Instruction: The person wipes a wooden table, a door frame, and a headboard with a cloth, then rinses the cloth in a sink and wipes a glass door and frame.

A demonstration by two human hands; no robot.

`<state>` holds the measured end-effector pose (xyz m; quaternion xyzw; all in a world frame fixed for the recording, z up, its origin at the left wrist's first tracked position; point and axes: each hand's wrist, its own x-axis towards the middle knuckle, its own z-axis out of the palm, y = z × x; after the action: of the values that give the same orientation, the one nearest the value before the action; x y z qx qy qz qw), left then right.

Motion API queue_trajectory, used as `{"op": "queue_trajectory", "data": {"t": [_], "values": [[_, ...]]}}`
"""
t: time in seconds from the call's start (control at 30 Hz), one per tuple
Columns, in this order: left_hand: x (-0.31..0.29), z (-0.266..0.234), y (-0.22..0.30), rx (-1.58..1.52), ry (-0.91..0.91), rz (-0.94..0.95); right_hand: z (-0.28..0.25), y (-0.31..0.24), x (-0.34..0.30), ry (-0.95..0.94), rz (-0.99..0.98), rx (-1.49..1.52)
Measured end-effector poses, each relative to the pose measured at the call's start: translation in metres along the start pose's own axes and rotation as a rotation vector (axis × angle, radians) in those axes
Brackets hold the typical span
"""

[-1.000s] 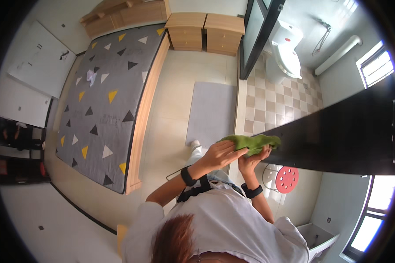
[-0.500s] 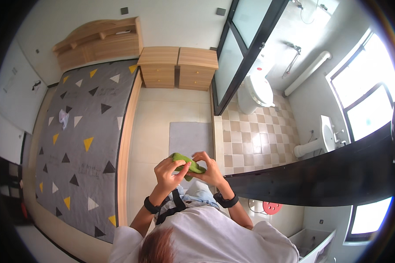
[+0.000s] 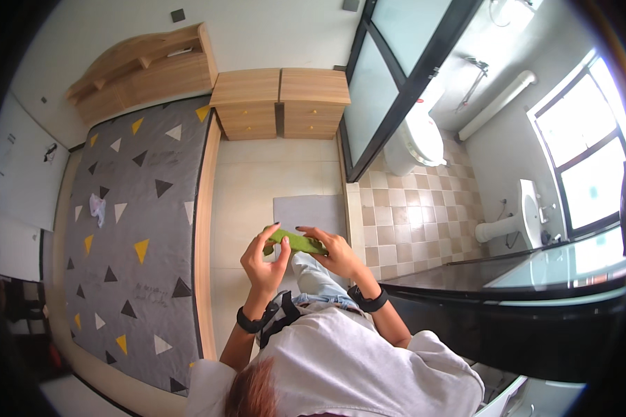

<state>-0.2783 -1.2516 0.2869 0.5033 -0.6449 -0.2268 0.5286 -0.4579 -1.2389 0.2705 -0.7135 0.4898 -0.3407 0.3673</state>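
Observation:
A folded green cloth (image 3: 299,242) stretches between my two hands in front of my body, above the floor. My left hand (image 3: 263,267) pinches its left end between thumb and fingers. At the other end my right hand (image 3: 338,256) grips it with bent fingers over the top edge; the right thumb is mostly hidden. The cloth forms a narrow, fairly straight strip.
To the left stands a bed (image 3: 140,278) with a grey patterned cover and a small pale cloth (image 3: 98,209). Wooden nightstands (image 3: 247,104) are ahead. A grey mat (image 3: 313,208) lies beside the bathroom doorway. A dark glossy counter (image 3: 494,306) runs close on my right.
Both hands have moved slightly up and forward. The green cloth, bunched and tilted before, is now a straighter strip between them. My view has shifted, showing more of the counter top.

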Motion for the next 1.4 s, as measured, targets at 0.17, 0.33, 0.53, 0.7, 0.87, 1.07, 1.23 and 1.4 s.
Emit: {"op": "queue_trajectory", "data": {"t": [0.17, 0.33, 0.53, 0.7, 0.87, 1.07, 1.23, 1.4], "values": [[0.054, 0.039, -0.005, -0.02, 0.069, 0.05, -0.029, 0.017, 0.057, -0.113, -0.037, -0.001], [0.104, 0.068, -0.016, -0.003, 0.127, 0.039, -0.07, 0.051, 0.109, -0.154, -0.054, -0.094], [0.146, 0.069, -0.023, 0.048, -0.073, -0.053, -0.133, 0.067, 0.156, -0.056, -0.086, -0.227], [0.159, 0.079, -0.04, 0.169, -0.203, -0.086, -0.159, 0.08, 0.172, -0.1, -0.108, -0.041], [0.182, 0.08, -0.032, 0.452, 0.019, 0.375, -0.159, 0.08, 0.17, 0.021, -0.008, 0.222], [0.17, 0.091, -0.047, -0.306, -0.233, -0.253, -0.154, 0.072, 0.174, 0.143, 0.045, 0.718], [0.172, 0.13, -0.077, -1.02, -0.381, -1.049, -0.134, 0.125, 0.206, 0.168, 0.672, 1.165], [0.151, 0.133, -0.123, -0.999, -0.39, -1.121, -0.104, 0.173, 0.192, 0.189, 0.798, 1.219]]}}
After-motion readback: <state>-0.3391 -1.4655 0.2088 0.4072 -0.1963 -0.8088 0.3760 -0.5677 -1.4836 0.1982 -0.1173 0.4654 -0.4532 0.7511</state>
